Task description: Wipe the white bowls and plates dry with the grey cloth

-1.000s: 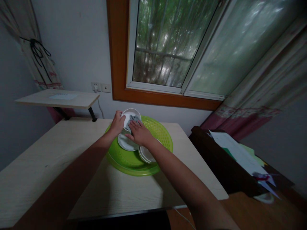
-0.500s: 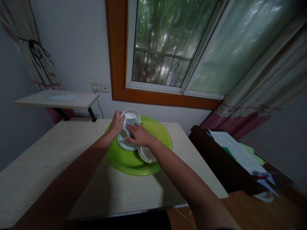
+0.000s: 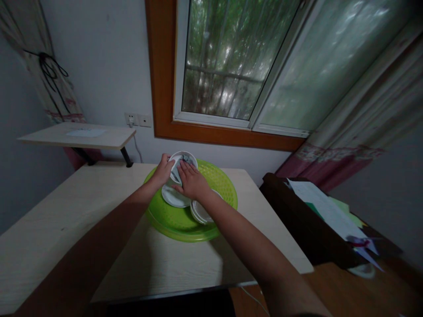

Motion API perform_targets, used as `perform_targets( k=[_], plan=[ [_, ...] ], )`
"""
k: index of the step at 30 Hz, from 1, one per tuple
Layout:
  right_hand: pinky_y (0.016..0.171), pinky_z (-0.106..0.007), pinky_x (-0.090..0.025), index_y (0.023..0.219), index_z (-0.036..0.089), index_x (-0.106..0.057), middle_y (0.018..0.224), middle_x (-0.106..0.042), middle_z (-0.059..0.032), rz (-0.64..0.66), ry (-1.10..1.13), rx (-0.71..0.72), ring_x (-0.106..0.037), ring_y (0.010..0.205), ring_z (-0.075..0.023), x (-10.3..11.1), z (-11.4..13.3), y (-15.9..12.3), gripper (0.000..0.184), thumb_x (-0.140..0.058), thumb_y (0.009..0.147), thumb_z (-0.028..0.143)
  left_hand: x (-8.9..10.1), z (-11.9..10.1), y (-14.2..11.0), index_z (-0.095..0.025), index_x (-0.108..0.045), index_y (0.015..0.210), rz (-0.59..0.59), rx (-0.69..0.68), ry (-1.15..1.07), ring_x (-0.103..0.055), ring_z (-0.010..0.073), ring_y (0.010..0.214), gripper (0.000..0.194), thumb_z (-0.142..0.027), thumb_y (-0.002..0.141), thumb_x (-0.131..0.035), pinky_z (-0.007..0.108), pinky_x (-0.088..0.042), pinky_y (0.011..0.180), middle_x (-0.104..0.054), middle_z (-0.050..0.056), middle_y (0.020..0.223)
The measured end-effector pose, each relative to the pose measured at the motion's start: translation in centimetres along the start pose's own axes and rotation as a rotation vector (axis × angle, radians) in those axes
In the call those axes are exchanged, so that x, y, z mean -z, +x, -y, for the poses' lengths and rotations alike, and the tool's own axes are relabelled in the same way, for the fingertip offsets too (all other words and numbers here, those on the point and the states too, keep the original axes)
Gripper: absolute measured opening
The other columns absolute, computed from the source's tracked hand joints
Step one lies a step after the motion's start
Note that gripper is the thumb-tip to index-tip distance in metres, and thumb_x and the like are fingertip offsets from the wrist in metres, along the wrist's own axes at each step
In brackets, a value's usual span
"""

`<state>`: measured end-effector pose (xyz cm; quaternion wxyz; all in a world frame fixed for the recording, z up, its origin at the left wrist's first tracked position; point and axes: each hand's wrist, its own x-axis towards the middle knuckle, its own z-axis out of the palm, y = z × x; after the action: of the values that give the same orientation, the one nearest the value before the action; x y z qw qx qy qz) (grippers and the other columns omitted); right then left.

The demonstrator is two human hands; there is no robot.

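My left hand grips the left rim of a white bowl, which is tilted toward me above the green tray. Inside the bowl lies a grey cloth, partly covered by my right hand. The fingers of that hand stretch flat over the cloth and press it against the bowl, with the thumb apart. Below the bowl, a white plate or shallow dish rests on the tray. A small stack of white bowls stands to its right, partly hidden by my right forearm.
The tray sits on a pale wooden table. A raised shelf with a paper on it stands at the back left. Behind are the wall and a window. To the right, papers lie on a dark brown piece of furniture.
My right hand and the cloth have moved up and slightly right, further into the bowl. The bowl has shifted a little to the right with my left hand.
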<state>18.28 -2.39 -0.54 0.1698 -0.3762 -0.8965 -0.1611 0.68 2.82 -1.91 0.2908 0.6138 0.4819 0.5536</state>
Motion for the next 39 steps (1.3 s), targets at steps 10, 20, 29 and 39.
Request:
perform_targets(
  k=[10,20,29,39],
  plan=[
    [0.119,-0.048,-0.024,0.104,0.005,-0.073,0.105,-0.073,-0.0212,0.102,-0.025,0.068,-0.067,0.106,-0.0302,2.1,0.5,0.5,0.057,-0.052,0.094,0.057,0.5,-0.2,0.1,-0.022,-0.046,0.109,-0.126,-0.054,0.122,-0.056,0.0233,0.098,0.025,-0.034,0.087,-0.046,0.037,-0.045,0.089,-0.057,0.008,0.104],
    [0.116,-0.037,-0.033,0.135,0.017,-0.057,0.13,-0.067,-0.009,0.07,0.294,0.177,-0.063,0.119,-0.0211,1.4,-1.2,0.2,0.047,-0.063,0.091,0.034,0.8,-1.3,-0.1,-0.022,-0.05,0.11,-0.171,-0.031,0.032,-0.056,0.0225,0.098,0.029,-0.036,0.085,-0.047,0.037,-0.045,0.091,-0.057,0.005,0.101],
    [0.123,-0.052,-0.018,0.119,0.016,-0.068,0.121,-0.072,-0.0104,-0.068,0.016,0.08,-0.057,0.127,-0.0253,1.2,-1.6,0.5,0.027,-0.052,0.098,0.016,0.8,-1.2,0.2,-0.022,-0.057,0.104,-0.067,0.126,-0.308,-0.056,0.018,0.074,0.035,-0.031,0.07,-0.052,0.028,-0.045,0.061,-0.059,0.002,0.089],
    [0.123,-0.057,-0.015,0.117,0.012,-0.068,0.134,-0.064,-0.0148,-0.04,-0.081,0.026,-0.043,0.141,-0.0276,1.3,-1.9,0.2,0.028,-0.049,0.097,0.014,0.7,-1.4,-0.3,-0.025,-0.051,0.103,-0.005,0.205,-0.179,-0.056,0.0183,0.069,0.03,-0.035,0.075,-0.055,0.027,-0.041,0.053,-0.056,0.001,0.081]
  ],
)
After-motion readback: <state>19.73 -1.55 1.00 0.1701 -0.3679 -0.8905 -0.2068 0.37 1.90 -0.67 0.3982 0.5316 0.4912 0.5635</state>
